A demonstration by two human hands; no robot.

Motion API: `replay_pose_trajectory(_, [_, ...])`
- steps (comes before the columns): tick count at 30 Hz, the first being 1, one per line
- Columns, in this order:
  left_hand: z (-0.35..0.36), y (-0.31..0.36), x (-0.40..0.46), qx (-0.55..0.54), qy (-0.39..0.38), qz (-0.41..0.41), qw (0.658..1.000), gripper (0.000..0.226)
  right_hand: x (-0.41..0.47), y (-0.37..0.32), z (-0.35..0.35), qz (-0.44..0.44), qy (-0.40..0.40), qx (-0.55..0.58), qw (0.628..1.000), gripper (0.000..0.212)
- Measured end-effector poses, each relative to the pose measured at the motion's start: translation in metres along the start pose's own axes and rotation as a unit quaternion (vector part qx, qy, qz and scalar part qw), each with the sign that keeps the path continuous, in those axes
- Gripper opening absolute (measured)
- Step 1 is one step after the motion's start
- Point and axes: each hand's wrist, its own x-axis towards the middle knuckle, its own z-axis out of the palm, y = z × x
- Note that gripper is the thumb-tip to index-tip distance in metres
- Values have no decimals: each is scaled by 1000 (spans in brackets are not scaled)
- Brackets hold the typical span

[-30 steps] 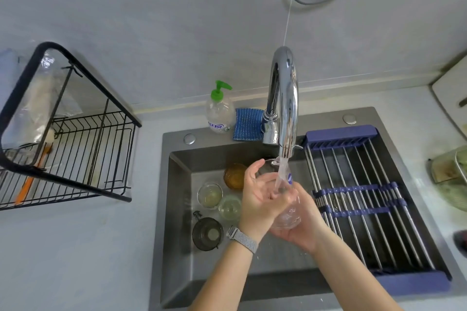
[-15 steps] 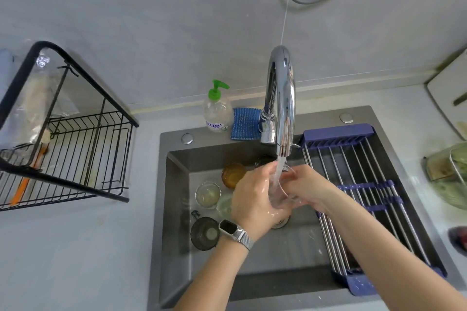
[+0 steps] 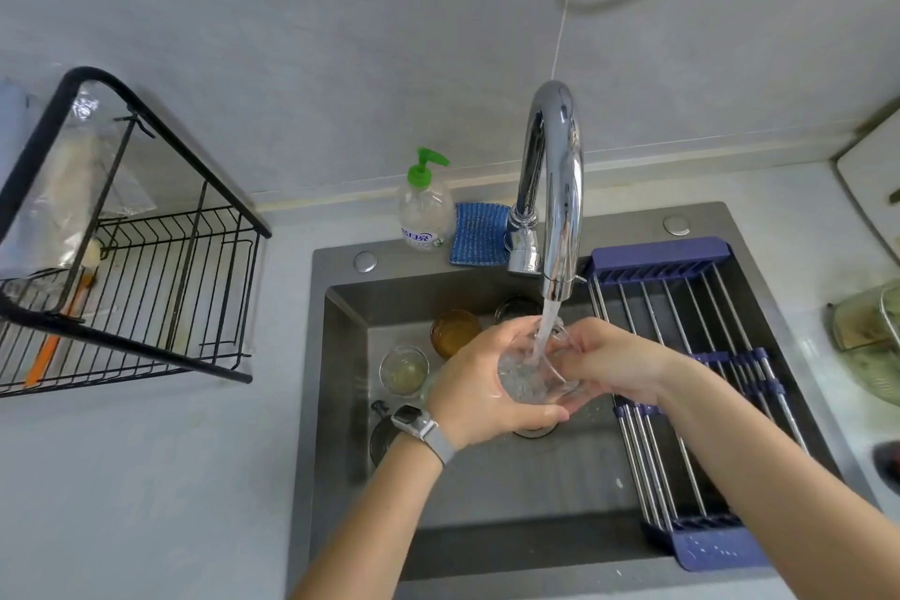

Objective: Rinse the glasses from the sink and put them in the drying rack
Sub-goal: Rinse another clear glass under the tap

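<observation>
Both hands are wrapped around one clear glass [image 3: 528,373] right under the running chrome faucet [image 3: 553,190], over the dark steel sink [image 3: 341,356]. Left hand [image 3: 479,385] cups it from the side, right hand [image 3: 609,358] pinches the rim, water pouring straight in. More glasses sit on the sink floor behind: an amber glass [image 3: 454,331], a small clear glass [image 3: 404,368], a dark one partly hidden by the left wrist. The black wire drying rack [image 3: 160,287] stands on the counter to the left; a blue roll-up rack [image 3: 682,356] spans the sink's right side. Soap bottle [image 3: 425,210] and blue sponge [image 3: 479,234] sit at the back.
</observation>
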Motion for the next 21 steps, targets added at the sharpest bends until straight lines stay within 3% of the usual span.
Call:
replay_pose_trajectory(3, [-9,-19,0,-98,-57,-62,992,70,2,15,2,2,-26,79,996,26])
replay_pose_trajectory(5, [-3,-29,-3,-247,4,-109,963,64,8,24,11,20,19,78,997,26])
replay_pose_trajectory(9, [19,-43,-1,-489,249,-254,796,43,28,37,31,42,204,62,976,32])
replay_pose_trajectory(11, [21,-46,-1,-534,233,-302,754,21,35,40,40,38,227,40,972,26])
replay_pose_trajectory(13, [19,-40,-3,-537,155,-341,755,23,37,41,42,23,256,52,965,26])
replay_pose_trajectory(15, [18,-36,-2,-507,97,-358,778,30,36,37,45,12,300,85,950,18])
replay_pose_trajectory(18, [14,-34,6,-465,91,-363,803,28,36,32,45,41,319,20,947,14])
replay_pose_trajectory(21, [13,-33,8,-523,68,-411,744,32,32,20,35,68,211,-44,974,13])
